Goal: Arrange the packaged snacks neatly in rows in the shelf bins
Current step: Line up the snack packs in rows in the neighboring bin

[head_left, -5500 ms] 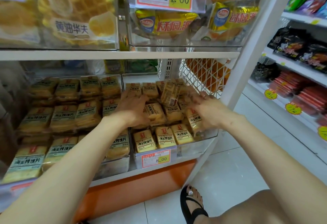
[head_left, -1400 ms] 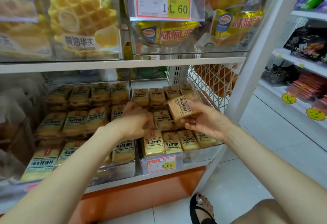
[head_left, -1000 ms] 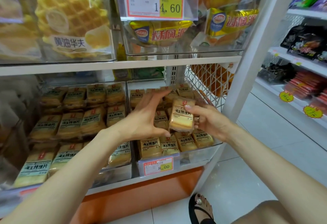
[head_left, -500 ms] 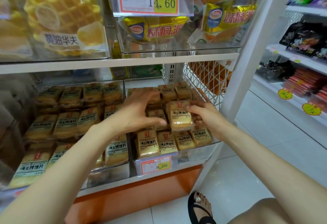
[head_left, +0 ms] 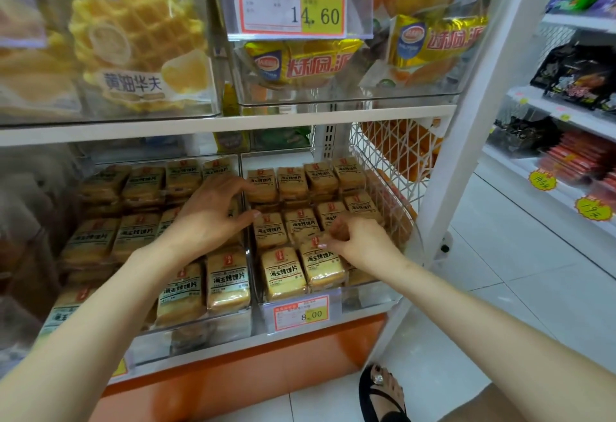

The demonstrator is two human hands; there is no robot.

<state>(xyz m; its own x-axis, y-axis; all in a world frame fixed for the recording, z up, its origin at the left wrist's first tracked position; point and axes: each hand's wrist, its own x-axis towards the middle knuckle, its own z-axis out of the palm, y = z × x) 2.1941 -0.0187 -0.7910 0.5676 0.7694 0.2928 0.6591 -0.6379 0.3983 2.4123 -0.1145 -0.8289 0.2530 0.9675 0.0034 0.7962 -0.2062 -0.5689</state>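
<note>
Two clear shelf bins hold rows of tan snack packs with black lettering. In the right bin (head_left: 373, 298), with an 8.00 price tag (head_left: 301, 313) on its front, a snack pack (head_left: 321, 266) lies in the front row. My right hand (head_left: 361, 238) pinches this pack's top edge with curled fingers. My left hand (head_left: 211, 218) lies flat with fingers spread on the packs at the divider between the left bin (head_left: 200, 333) and the right bin. It holds nothing. A neighbouring pack (head_left: 283, 273) sits just left of the pinched one.
The shelf above carries waffle packs (head_left: 133, 51), yellow pie packs (head_left: 300, 61) and a 14.60 price tag (head_left: 290, 3). A white wire mesh panel (head_left: 393, 155) and a white post (head_left: 466, 121) close the right side. Another shelving unit (head_left: 573, 115) stands further right. My sandalled foot (head_left: 383, 391) rests on the tiled floor.
My right hand has lowered the pack it was holding up into the front row of the right bin. My left hand has moved left from that pack onto the packs at the divider.
</note>
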